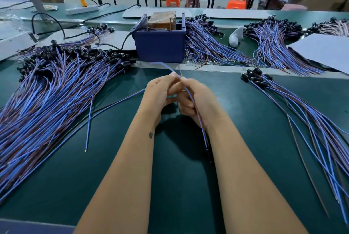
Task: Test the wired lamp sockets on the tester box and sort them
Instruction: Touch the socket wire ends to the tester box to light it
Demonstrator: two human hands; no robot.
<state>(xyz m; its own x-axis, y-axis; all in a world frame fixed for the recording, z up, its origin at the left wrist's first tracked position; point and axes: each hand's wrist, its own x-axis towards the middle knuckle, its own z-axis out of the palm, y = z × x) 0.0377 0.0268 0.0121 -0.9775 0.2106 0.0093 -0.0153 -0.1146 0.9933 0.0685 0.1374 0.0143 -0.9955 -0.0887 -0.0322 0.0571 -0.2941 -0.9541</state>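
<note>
Both hands meet over the green mat in front of the blue tester box (160,46). My left hand (159,93) pinches the blue wire end (166,66) of one wired lamp socket. My right hand (198,99) grips the same socket's wires, and its brown wire end sticks up beside the blue one. Those wires run back along my right forearm to the black socket (208,153) hanging below my wrist. The box carries two upright brass pins (171,24) and a brown block inside.
A large pile of wired sockets (56,82) covers the mat on the left. A smaller bundle (302,116) lies at the right, with more heaps (273,41) behind the box. A loose blue wire (88,128) lies left of my forearm. Grey sheets (324,50) sit at the far right.
</note>
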